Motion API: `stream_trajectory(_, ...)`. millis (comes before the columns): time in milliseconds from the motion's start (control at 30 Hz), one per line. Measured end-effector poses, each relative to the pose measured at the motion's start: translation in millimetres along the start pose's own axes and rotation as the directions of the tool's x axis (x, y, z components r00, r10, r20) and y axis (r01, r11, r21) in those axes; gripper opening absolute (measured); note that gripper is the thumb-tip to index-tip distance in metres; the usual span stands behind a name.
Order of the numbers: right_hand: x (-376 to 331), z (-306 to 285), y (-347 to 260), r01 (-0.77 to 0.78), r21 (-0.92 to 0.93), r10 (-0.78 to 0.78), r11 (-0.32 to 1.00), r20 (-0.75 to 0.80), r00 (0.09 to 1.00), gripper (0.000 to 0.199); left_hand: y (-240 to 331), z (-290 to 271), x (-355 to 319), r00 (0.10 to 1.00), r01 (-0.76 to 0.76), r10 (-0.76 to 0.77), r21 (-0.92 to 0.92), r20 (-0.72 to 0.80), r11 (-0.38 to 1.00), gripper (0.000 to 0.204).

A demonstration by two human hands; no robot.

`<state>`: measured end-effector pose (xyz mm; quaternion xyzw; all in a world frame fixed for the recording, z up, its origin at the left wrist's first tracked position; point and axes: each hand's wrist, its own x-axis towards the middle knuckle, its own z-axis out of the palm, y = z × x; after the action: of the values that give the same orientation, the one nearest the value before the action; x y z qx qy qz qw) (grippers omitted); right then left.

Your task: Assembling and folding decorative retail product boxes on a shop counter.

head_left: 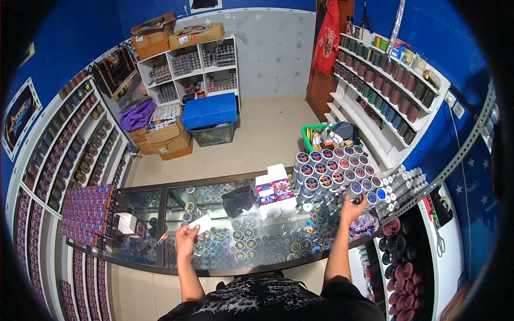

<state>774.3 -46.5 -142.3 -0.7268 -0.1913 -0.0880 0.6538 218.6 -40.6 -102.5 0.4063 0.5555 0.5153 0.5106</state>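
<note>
My left hand (186, 239) is closed on a small white card (200, 227), held over the left-middle part of the glass counter (219, 265). To the right, my right hand (353, 209) has its fingers curled round a spool with a round label (356, 187) at the near edge of a large stack. The stacked spools (323, 180) stand upright in close rows, their round labels facing up in red, purple and blue. An open box with colourful printing (276, 193) stands between my hands, its white flaps raised. Next to it lies a crumpled black plastic bag (239, 201).
Many small printed boxes (88, 214) are stacked at the counter's left end, beside a white-flapped box (126, 223). A green basket of tools (310, 140) stands behind the spools. White spools (409, 182) line the right side. Scissors (440, 243) hang at far right.
</note>
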Motion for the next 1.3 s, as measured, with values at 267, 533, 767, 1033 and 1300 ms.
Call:
stream_trajectory(267, 2.2, 14.6, 8.6, -0.033, -0.082, 0.032, 0.996, -0.008, 0.999, 0.071, -1.7, 17.1, -19.1, 0.999, -0.016, 0.017, 0.053, -0.032, 0.998, 0.025)
stream_trajectory(533, -23.1, 1.1, -21.2, -0.003, 0.098, 0.005, 0.995, -0.015, 1.000, 0.058, 2.9, 33.2, -42.2, 0.995, 0.009, -0.009, 0.006, -0.099, 1.000, 0.027)
stream_trajectory(767, -92.9, -16.2, -98.2, -0.223, 0.428, -0.040, 0.876, 0.525, 0.850, 0.067, 6.7, 30.0, -42.3, 0.997, 0.044, -0.041, 0.047, -0.068, 0.998, 0.021)
stream_trajectory(1033, -187.2, -26.4, -174.6, -0.600, 0.435, -0.096, 0.671, 0.854, 0.511, 0.079, 20.8, -6.3, -5.7, 1.000, -0.012, 0.011, 0.080, 0.022, 0.997, 0.024)
stream_trajectory(1300, -300.7, -0.5, -237.9, -0.184, 0.407, -0.212, 0.895, 0.749, 0.628, 0.070, 35.4, -89.0, 18.5, 0.979, 0.029, -0.017, -0.057, 0.205, 0.998, 0.020)
